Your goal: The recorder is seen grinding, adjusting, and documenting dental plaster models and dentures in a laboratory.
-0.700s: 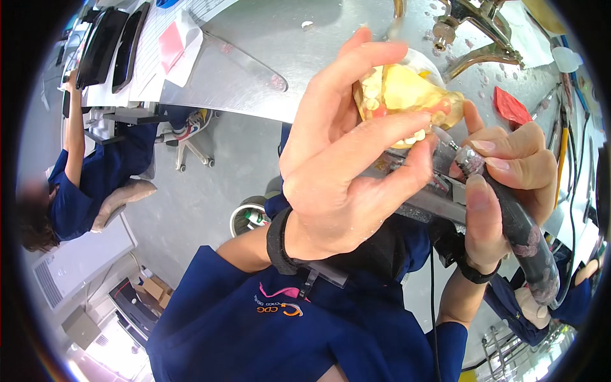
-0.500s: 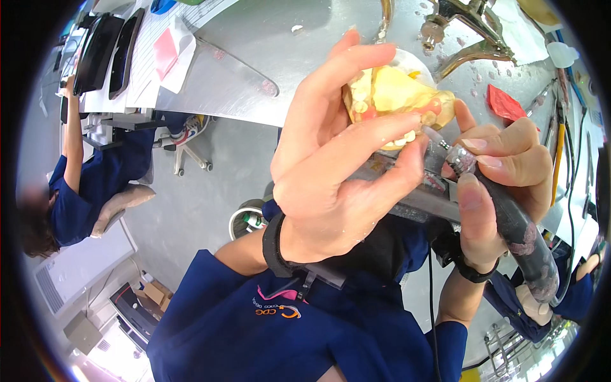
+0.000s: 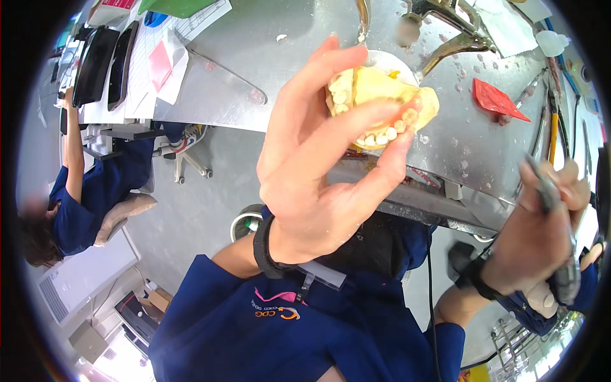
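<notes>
My left hand [image 3: 305, 169] grips a yellow plaster dental model [image 3: 382, 89] above the metal bench edge. Index finger and thumb pinch close to a row of pale teeth [image 3: 380, 138] on the side facing me. Over at the right, my right hand [image 3: 531, 239] is smeared by motion and closed around a dark handpiece [image 3: 565, 280], apart from the model. Its tip cannot be made out. Just beyond the model, a white round piece [image 3: 382, 60] shows in part.
A brass-coloured metal frame [image 3: 455, 41] stands on the metal bench [image 3: 280, 44] at the back. Red sheet material [image 3: 499, 100] lies right of the model, near slim tools [image 3: 554, 134]. Pink sheet [image 3: 160, 65] lies at left. Another person [image 3: 105, 178] sits far left.
My right hand has drawn the handpiece away from the model, down and to the right. My left hand and the model have shifted slightly left; more of the teeth now shows.
</notes>
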Available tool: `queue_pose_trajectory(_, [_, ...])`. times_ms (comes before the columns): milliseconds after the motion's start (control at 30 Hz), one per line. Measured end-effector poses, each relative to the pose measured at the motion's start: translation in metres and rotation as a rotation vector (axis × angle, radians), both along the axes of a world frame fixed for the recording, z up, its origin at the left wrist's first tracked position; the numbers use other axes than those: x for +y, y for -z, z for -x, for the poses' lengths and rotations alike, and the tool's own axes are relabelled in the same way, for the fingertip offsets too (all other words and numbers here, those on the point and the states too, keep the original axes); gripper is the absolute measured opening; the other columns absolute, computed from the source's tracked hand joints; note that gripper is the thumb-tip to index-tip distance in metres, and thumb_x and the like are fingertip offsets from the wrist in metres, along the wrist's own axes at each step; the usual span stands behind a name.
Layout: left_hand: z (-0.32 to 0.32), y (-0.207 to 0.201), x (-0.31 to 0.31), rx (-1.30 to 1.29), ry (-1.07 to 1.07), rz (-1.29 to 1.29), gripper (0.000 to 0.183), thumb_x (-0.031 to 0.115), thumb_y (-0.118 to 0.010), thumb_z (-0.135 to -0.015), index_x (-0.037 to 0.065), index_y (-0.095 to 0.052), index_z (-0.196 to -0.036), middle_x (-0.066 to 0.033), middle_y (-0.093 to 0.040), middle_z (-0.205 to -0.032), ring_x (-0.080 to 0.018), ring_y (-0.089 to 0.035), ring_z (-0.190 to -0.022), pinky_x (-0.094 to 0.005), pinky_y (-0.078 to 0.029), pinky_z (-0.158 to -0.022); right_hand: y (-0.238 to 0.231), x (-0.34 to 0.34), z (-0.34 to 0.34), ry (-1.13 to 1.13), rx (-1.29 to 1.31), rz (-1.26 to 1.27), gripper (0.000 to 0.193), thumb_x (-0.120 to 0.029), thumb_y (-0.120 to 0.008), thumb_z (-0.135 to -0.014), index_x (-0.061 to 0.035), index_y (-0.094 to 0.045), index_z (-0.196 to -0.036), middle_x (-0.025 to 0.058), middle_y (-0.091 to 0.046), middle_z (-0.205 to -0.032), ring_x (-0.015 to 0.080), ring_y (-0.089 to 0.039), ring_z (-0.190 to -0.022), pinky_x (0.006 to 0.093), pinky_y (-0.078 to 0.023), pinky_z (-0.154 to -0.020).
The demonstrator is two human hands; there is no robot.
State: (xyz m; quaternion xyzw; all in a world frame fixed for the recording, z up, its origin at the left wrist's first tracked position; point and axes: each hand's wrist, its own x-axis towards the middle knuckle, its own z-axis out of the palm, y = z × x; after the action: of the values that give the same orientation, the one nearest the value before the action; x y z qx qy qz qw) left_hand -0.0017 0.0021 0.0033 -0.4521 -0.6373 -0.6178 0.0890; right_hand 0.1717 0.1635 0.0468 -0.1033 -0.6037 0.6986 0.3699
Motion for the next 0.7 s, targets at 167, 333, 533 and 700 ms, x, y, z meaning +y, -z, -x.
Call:
queue_pose_trajectory(167, [0.017,-0.016,-0.014,0.235,0.062,0.167,0.038,-0.002,-0.074,-0.063,-0.002,-0.068,-0.101,-0.023,-0.047,-0.127,-0.0345,-0.053,-0.113,-0.0418,-0.046,-0.094,-0.016,0.069,-0.113,0.448,-0.597,-0.309,0.02,-0.015,-0.057,-0.089,0.0013,-0.05,-0.099,0.0044,-0.046,-0.094,0.0099,-0.042,-0.077,0.0228,-0.036,-0.071])
queue_pose_trajectory(333, [0.042,-0.043,-0.019,0.579,0.227,0.325,0.07,0.013,-0.085,-0.06,-0.002,-0.054,-0.12,-0.0226,-0.041,-0.131,-0.0319,-0.049,-0.117,-0.0406,-0.044,-0.096,-0.01,0.161,-0.16,0.591,-1.335,-0.553,0.046,-0.032,-0.061,-0.089,0.0066,-0.057,-0.115,0.0098,-0.061,-0.099,0.0167,-0.054,-0.094,0.0265,-0.04,-0.087])
queue_pose_trajectory(533, [0.062,-0.113,-0.016,0.307,0.461,0.485,0.086,0.02,-0.079,-0.071,0.001,-0.027,-0.136,-0.0262,-0.034,-0.136,-0.0301,-0.051,-0.115,-0.0371,-0.047,-0.093,-0.034,0.048,-0.055,1.128,-0.983,-0.847,0.035,-0.026,-0.069,-0.081,0.0059,-0.06,-0.091,0.0174,-0.063,-0.081,0.0281,-0.058,-0.071,0.0393,-0.046,-0.069])
queue_pose_trajectory(700, [0.074,-0.162,0.008,-0.227,0.645,0.437,0.095,0.014,-0.078,-0.075,0.002,-0.015,-0.145,-0.0262,-0.038,-0.135,-0.027,-0.053,-0.112,-0.0356,-0.048,-0.091,-0.006,-0.078,0.05,0.464,-0.438,-0.865,0.063,-0.016,-0.081,-0.067,-0.0028,-0.054,-0.122,0.0091,-0.062,-0.114,0.0206,-0.062,-0.094,0.0333,-0.048,-0.079])
